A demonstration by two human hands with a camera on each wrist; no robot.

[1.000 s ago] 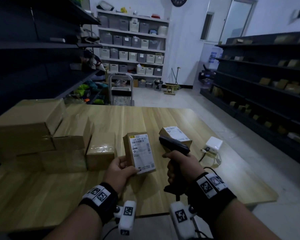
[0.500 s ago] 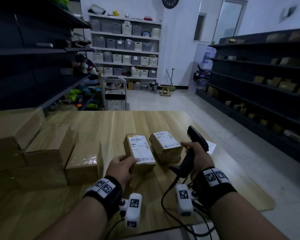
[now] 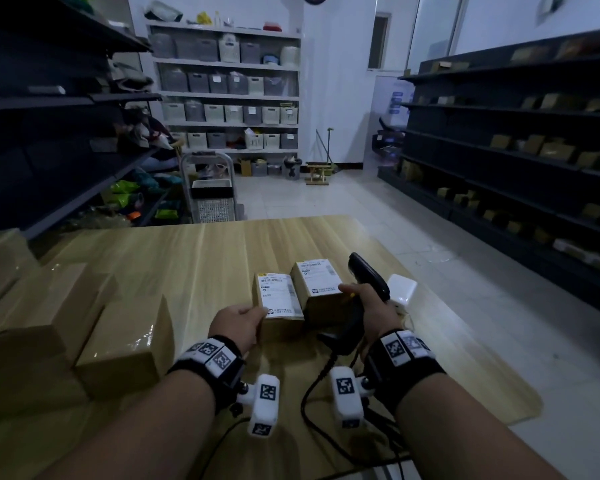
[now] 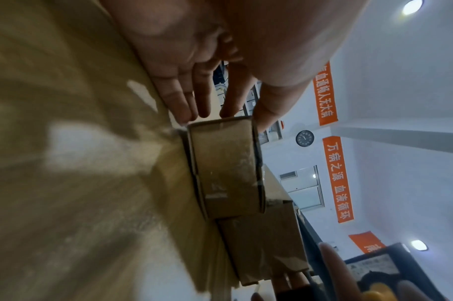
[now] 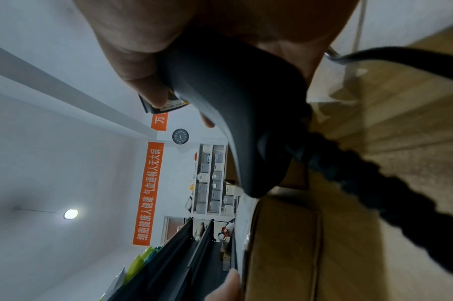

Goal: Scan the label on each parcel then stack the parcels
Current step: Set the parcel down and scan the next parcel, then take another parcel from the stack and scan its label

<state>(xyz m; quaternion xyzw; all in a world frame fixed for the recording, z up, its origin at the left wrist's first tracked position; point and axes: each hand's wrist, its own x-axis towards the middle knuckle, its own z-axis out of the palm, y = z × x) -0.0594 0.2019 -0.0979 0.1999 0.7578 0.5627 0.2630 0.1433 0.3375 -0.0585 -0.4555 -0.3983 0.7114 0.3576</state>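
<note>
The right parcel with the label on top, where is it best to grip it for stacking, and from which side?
Grip the right parcel across its two long side walls, from above and its near end. It lies flat on the table, label up; the left parcel sits close beside it, so the left hand should move that one first.

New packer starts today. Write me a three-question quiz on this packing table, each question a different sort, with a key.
1. True or false: the two labelled parcels stand side by side on the table, labels up.
2. Which hand holds the scanner? A) left B) right C) neither
3. Fill in: the left hand holds the near end of the ______.

Key
1. True: left parcel and right parcel sit next to each other.
2. B: the right hand grips the handle, with a finger reaching to the right parcel.
3. Left parcel.
</note>
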